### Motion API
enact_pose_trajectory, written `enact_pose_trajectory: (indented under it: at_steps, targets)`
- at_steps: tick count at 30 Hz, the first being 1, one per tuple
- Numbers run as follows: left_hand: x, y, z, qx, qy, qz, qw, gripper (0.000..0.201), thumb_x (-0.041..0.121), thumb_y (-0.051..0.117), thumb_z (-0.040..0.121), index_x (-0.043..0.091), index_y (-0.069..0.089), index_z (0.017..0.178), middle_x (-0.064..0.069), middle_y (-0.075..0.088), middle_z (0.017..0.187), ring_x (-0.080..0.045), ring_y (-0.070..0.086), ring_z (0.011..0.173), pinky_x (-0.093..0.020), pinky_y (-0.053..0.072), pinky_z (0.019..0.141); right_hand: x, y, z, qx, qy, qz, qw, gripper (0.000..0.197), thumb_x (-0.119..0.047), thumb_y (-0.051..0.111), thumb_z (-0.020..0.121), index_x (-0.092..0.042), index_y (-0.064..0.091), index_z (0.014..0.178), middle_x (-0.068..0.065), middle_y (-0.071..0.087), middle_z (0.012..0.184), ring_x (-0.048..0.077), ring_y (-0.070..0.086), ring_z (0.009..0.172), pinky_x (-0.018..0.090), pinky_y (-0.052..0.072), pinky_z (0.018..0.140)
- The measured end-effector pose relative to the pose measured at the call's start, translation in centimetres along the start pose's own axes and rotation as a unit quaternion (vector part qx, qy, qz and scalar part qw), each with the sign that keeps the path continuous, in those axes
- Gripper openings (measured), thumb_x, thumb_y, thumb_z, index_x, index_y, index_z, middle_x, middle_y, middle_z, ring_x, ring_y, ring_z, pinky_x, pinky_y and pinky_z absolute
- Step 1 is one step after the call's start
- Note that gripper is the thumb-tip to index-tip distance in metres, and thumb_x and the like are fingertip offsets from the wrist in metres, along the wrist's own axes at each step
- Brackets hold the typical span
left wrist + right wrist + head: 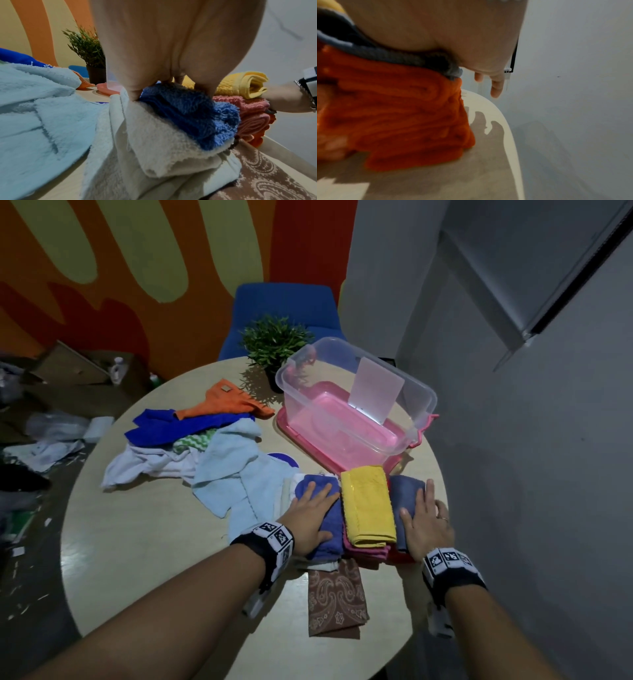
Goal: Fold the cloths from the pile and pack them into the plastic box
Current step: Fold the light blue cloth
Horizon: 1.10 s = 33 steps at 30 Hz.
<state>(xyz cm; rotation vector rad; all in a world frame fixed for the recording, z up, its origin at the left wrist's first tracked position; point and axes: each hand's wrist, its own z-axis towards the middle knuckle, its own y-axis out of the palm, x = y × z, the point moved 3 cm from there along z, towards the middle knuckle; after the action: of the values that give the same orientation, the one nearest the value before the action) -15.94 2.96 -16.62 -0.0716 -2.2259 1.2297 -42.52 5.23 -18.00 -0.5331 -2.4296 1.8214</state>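
The folded cloths [366, 510] sat in a tight row of small stacks at the near edge of the round counter [137, 542], directly in front of the clear plastic box [356, 398], which appeared to hold no cloths and stood on its pink lid just beyond them. The left hand [310, 517] lay flat with fingers spread on the blue towel [322, 508] at the left end of the row, and the right hand [426, 522] lay flat on the grey-blue cloth [406, 494] at the right end, some fingers hanging past the stack's side over an orange cloth [399, 108] beneath. Neither hand pinched anything; both pressed downward with straight fingers. A yellow cloth [368, 508] on pink ones lay between the two hands. The stacks' long axes ran away from the person, toward the box, so the hands bracketed the row from either side at about equal reach. It looked as though the row would be squeezed together and carried forward into the box. The unfolded pile [191, 446] remained to the left, with a paisley cloth [337, 601] nearest the person.
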Motion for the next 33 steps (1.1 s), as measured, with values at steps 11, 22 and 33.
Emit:
enact_pose_trajectory:
  at_steps: [11, 22, 33]
  targets:
    - [-7.2, -4.3, -3.0, 0.332, -0.183, -0.096, 0.92, 0.046, 0.01, 0.055, 0.087, 0.031, 0.048, 0.127, 0.002, 0.041, 0.143, -0.026, 0.036, 0.13, -0.047, 0.038, 0.103, -3.1, -5.6, -1.8, 0.127, 0.018, 0.069, 0.989, 0.044, -0.04, 0.047, 0.099, -0.025, 0.048, 0.141, 0.001, 0.035, 0.156, 0.037, 0.032, 0.137, 0.053, 0.03, 0.107]
    - [-20.1, -5.3, -5.6, 0.291, -0.4, -0.163, 0.854, 0.029, 0.011, 0.049, 0.094, 0.029, 0.069, 0.104, -0.007, 0.057, 0.132, -0.035, 0.048, 0.121, -0.049, 0.043, 0.1, -17.4, -5.8, -8.8, 0.141, -0.191, 0.172, 0.956, 0.012, -0.021, 0.058, 0.095, -0.02, 0.07, 0.097, 0.001, 0.072, 0.088, 0.022, 0.065, 0.079, 0.031, 0.045, 0.066]
    - [-17.8, -13.1, -11.2, 0.507, -0.21, -0.233, 0.803, 0.018, 0.019, 0.06, 0.099, 0.009, 0.071, 0.109, -0.011, 0.072, 0.1, -0.029, 0.064, 0.094, -0.031, 0.045, 0.081, -27.1, -2.2, -10.5, 0.016, -0.261, 0.112, 0.959, 0.022, -0.036, 0.047, 0.099, -0.028, 0.064, 0.112, -0.009, 0.068, 0.108, 0.013, 0.062, 0.096, 0.035, 0.053, 0.078]
